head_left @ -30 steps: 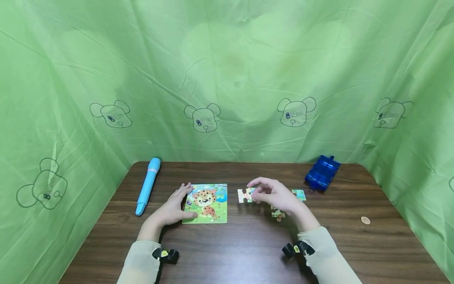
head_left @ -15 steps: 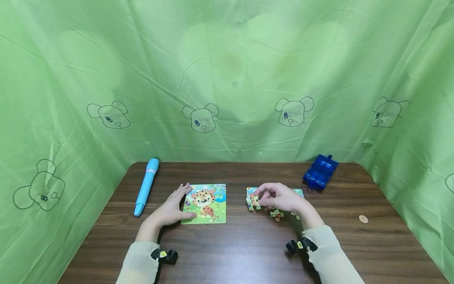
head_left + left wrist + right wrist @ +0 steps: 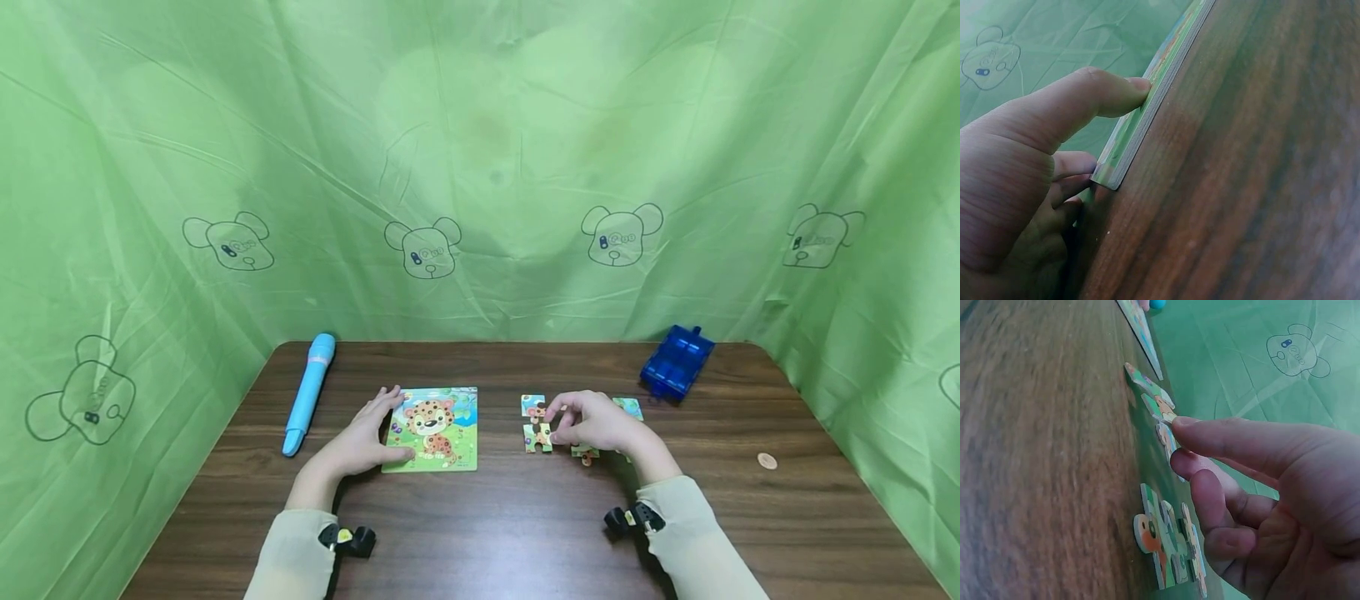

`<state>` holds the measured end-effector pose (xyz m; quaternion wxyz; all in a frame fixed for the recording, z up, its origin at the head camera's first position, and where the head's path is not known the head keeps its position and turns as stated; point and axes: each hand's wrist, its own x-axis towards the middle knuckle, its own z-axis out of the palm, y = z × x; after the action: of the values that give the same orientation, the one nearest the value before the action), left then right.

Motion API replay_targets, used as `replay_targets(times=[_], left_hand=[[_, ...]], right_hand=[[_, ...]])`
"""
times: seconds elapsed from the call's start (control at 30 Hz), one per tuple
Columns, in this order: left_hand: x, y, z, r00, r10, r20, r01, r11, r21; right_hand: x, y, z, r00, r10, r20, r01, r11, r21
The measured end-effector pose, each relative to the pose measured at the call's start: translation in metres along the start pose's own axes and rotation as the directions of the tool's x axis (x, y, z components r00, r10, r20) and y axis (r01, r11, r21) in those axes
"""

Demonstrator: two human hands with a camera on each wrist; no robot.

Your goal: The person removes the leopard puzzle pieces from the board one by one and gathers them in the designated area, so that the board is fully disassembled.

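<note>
Near the left edge of the brown wooden table (image 3: 480, 533), toward the back left corner, a light blue pen-shaped toy (image 3: 308, 393) lies with its length running front to back. Just right of it the left hand (image 3: 363, 440) rests with fingers straight on the left side of a puzzle board (image 3: 433, 429) showing a cartoon leopard; in the left wrist view the thumb (image 3: 1079, 103) presses the board's (image 3: 1147, 106) edge while the other fingers lie under or beside its corner, so the hand holds the board flat rather than gripping it. Right of the board, around the middle of the table, two joined puzzle pieces (image 3: 536, 423) lie flat, and the right hand (image 3: 596, 421) has its fingertips on them, the fingers bent lightly; the right wrist view shows the index fingertip (image 3: 1188, 428) touching a piece (image 3: 1166, 434), not curled round it. More loose pieces (image 3: 1169, 547) lie under and just behind that hand. A blue plastic box (image 3: 677, 362) sits near the back right corner, and a small round coin-like disc (image 3: 767, 461) lies toward the right edge.
</note>
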<state>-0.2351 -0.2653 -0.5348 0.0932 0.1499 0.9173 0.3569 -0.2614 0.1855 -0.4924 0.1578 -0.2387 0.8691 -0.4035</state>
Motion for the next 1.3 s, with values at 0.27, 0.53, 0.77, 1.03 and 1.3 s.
replay_targets(times=[0.27, 0.53, 0.77, 1.03, 1.3], left_hand=[[0.0013, -0.0017, 0.0007, 1.0, 0.009, -0.006, -0.009, 1.0, 0.009], [0.0001, -0.0021, 0.0006, 1.0, 0.0, -0.001, 0.0, 1.0, -0.002], [0.0002, -0.0007, 0.0006, 1.0, 0.004, 0.001, -0.004, 1.0, 0.007], [0.001, -0.0007, 0.0006, 1.0, 0.008, -0.003, -0.008, 1.0, 0.015], [-0.0002, -0.0004, 0.0002, 1.0, 0.007, 0.002, -0.007, 1.0, 0.005]], right_hand=[[0.0017, 0.005, 0.002, 1.0, -0.017, -0.002, 0.016, 0.999, -0.051], [0.0023, 0.0065, 0.003, 1.0, -0.028, -0.005, 0.028, 0.996, -0.089], [0.0028, 0.0052, 0.0045, 0.999, -0.033, -0.001, 0.033, 0.988, -0.149], [0.0028, 0.0063, 0.0058, 0.999, -0.04, -0.008, 0.038, 0.986, -0.16], [0.0045, 0.01, 0.0067, 0.999, -0.048, -0.014, 0.045, 0.985, -0.165]])
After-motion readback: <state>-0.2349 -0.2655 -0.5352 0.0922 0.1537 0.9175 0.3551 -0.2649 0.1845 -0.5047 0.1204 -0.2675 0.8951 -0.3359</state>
